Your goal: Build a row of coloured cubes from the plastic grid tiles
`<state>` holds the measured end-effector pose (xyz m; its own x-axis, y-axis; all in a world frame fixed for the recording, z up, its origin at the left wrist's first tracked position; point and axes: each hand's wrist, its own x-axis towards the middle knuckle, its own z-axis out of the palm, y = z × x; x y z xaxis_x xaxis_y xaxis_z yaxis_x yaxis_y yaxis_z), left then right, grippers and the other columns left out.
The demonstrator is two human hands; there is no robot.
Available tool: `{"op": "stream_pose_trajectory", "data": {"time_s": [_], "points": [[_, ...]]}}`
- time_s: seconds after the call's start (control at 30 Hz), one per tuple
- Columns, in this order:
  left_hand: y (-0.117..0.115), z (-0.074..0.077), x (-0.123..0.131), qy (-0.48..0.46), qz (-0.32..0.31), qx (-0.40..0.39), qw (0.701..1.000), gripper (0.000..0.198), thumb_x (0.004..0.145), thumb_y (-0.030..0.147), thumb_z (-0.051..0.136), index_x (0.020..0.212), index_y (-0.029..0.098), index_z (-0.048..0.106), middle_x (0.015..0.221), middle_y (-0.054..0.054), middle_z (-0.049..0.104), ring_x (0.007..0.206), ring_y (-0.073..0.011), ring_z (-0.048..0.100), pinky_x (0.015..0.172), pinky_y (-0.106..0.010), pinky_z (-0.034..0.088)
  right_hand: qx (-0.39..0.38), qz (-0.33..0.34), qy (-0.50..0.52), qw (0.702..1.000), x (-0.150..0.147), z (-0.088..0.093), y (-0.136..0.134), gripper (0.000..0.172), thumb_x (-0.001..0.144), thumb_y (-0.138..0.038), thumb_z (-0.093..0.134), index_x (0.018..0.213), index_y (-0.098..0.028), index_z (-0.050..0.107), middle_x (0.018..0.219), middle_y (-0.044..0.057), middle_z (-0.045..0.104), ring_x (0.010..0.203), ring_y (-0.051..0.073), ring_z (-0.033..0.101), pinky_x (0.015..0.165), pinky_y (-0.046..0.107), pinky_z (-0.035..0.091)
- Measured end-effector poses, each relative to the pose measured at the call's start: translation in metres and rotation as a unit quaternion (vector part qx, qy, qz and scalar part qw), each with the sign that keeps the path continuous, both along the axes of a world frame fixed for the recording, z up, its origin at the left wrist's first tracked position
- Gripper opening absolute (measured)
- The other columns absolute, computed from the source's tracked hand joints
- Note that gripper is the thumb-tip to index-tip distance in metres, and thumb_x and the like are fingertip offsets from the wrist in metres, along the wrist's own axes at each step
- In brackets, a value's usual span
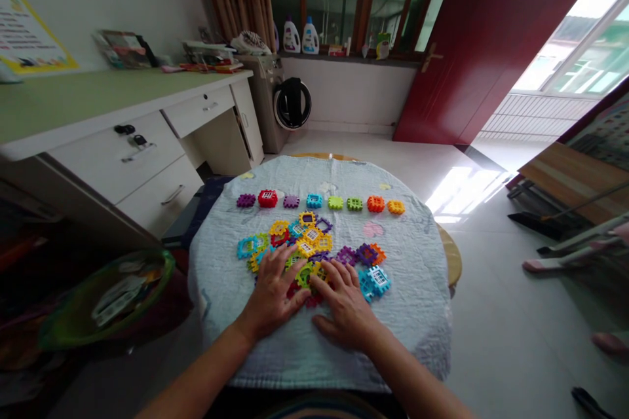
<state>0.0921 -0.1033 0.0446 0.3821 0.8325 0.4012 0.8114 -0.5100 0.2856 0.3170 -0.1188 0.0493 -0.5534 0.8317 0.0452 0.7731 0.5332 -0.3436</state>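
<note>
- Landmark: the pile of blocks (310, 250), toothed plastic pieces of many colours, on the pale cloth (413, 334).
- My left hand (272, 285): laid on the pile's near left part, palm down, fingers spread, thumb apart. No pinch visible.
- My right hand (346, 304): on the pile's near right edge, fingers loosely parted, thumb out on the near side. Whether the fingertips grip a piece, cannot tell.
- Yellow-green block (304, 275): in the pile, in the gap between my two hands, about equally near to both.
- Row of eight blocks (315, 203): beyond the pile, spaced apart, long axis left to right. It lies straight ahead of my hands; my left fingertips reach slightly farther towards it.
- Blue blocks (380, 279): right of the pile, just beside my right hand, the nearer one.
- Purple block (366, 254): also right of the pile, beyond those blue ones.
</note>
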Motion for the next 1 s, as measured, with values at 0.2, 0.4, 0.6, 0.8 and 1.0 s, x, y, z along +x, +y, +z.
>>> {"op": "stream_pose_trajectory", "data": {"time_s": [0.2,0.4,0.6,0.8,1.0], "points": [[0.095,0.026,0.015,0.007,0.042,-0.077,0.996,0.039,0.091,0.043,0.046,0.119,0.021,0.061,0.125,-0.011,0.059,0.118,-0.0257,0.053,0.106,-0.044,0.039,0.043,-0.052,0.001,0.998,-0.002,-0.011,0.013,0.051,0.086,-0.038,0.061,0.136,-0.037,0.05,0.149,0.005,0.039,0.139,0.029,0.029,0.115,0.052,0.018],[0.159,0.013,0.035,0.095,0.103,-0.192,0.971,0.04,0.087,0.043,0.051,0.121,0.022,0.058,0.118,-0.011,0.062,0.111,-0.0248,0.058,0.097,-0.038,0.043,0.068,-0.097,0.005,0.993,0.011,-0.009,0.012,0.047,0.086,-0.024,0.056,0.132,-0.031,0.054,0.147,0.007,0.041,0.138,0.027,0.029,0.117,0.05,0.017],[0.17,-0.002,0.041,0.095,0.111,-0.211,0.967,0.049,0.083,0.049,0.054,0.125,0.024,0.055,0.126,-0.012,0.058,0.115,-0.0288,0.055,0.098,-0.04,0.041,0.032,-0.072,0.022,0.997,0.019,-0.007,0.001,0.058,0.081,-0.027,0.06,0.138,-0.03,0.047,0.151,0.006,0.035,0.138,0.028,0.028,0.117,0.05,0.019],[0.165,-0.003,0.04,0.085,0.085,-0.213,0.97,0.048,0.08,0.04,0.058,0.125,0.025,0.055,0.129,-0.011,0.057,0.117,-0.0293,0.053,0.101,-0.043,0.04,0.02,-0.068,0.039,0.997,0.015,-0.004,0.0,0.059,0.079,-0.025,0.06,0.137,-0.029,0.048,0.149,0.007,0.037,0.137,0.029,0.031,0.115,0.05,0.021],[0.157,0.004,0.027,-0.027,-0.004,-0.209,0.978,0.036,0.084,0.031,0.049,0.117,0.021,0.061,0.12,-0.009,0.054,0.11,-0.0212,0.058,0.104,-0.036,0.042,0.023,-0.069,0.062,0.995,0.015,-0.004,0.003,0.06,0.08,-0.026,0.061,0.138,-0.025,0.046,0.147,0.009,0.041,0.135,0.027,0.034,0.115,0.048,0.022]]}}
